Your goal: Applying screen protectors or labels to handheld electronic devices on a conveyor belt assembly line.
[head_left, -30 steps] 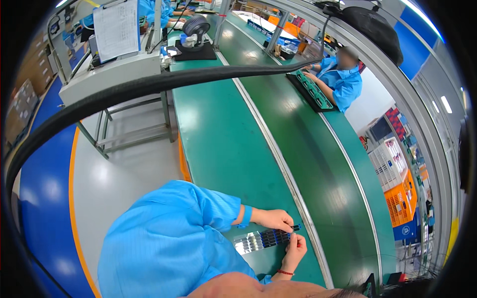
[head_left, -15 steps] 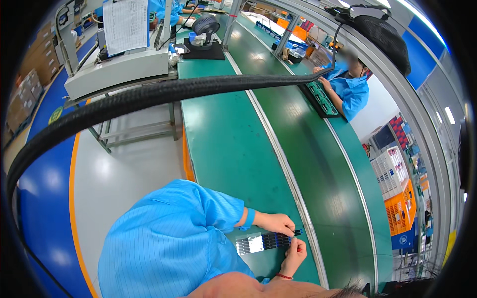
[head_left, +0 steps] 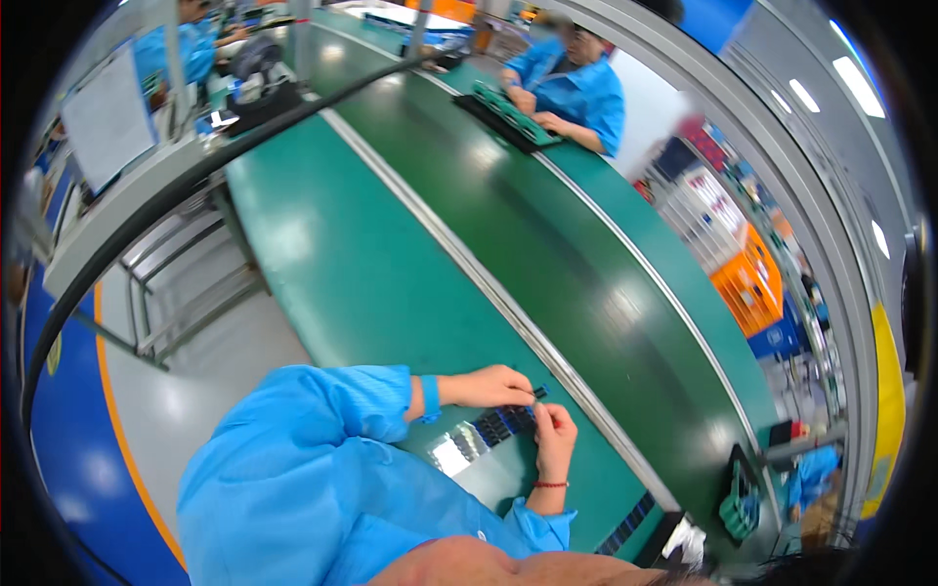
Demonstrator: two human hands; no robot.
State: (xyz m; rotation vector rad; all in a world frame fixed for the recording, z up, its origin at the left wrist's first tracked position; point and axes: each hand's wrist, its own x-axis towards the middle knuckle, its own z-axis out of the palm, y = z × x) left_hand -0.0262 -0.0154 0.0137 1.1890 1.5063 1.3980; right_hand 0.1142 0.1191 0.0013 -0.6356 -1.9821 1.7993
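Note:
A flat panel of dark, strip-like pieces, with a shiny pale end, lies on the green bench in front of me. My left hand, with a blue band at the wrist, pinches at the panel's far right end. Close beside it, my right hand, with a red bracelet, has its fingers closed at the same end. A small dark piece shows at the fingertips. The fingers partly hide it, and its exact kind is too small to make out.
Beyond the metal rail runs a green conveyor. Across it a person handles a green frame on a black tray. Another dark panel lies at lower right, near a green part. A black cable crosses the view.
My view has swung to the right, bringing a second dark panel, a green part and another person at lower right into sight. Both hands remain at the panel's end.

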